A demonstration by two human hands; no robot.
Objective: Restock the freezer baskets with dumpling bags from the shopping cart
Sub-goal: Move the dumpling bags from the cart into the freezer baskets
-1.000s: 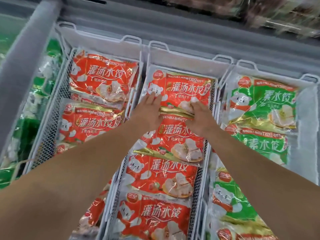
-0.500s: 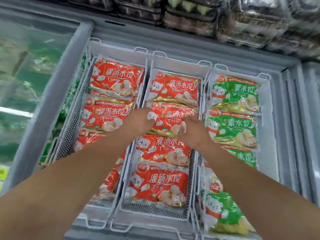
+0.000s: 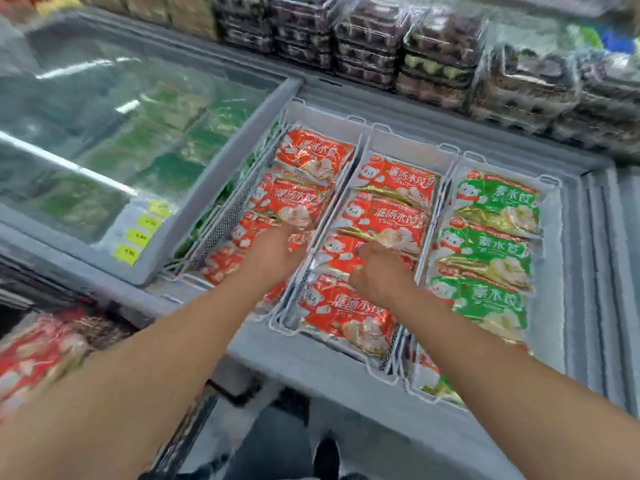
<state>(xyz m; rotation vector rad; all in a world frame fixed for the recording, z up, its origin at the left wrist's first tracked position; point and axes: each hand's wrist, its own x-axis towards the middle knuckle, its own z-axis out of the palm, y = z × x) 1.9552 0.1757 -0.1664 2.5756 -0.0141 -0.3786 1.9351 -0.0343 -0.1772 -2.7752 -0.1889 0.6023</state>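
Note:
Three white wire baskets sit side by side in the open freezer. The left basket (image 3: 322, 116) and middle basket (image 3: 408, 142) hold rows of red dumpling bags (image 3: 398, 178). The right basket (image 3: 552, 216) holds green dumpling bags (image 3: 498, 199). My left hand (image 3: 273, 252) lies over the divide between the left and middle baskets, its fingers blurred on a red bag. With curled fingers, my right hand (image 3: 381, 273) grips the third red bag in the middle basket. More red bags lie blurred in the shopping cart (image 3: 38, 355) at lower left.
A closed glass freezer lid (image 3: 104, 133) with yellow price tags (image 3: 138, 233) covers the section to the left. Stacks of clear plastic food boxes (image 3: 415, 46) line the shelf behind the freezer. The freezer's grey front edge (image 3: 311, 372) runs below the baskets.
The view has pulled back and swung left, bringing the cart into sight. Both hands have slid toward me along the middle basket, from its far bags to the third bag.

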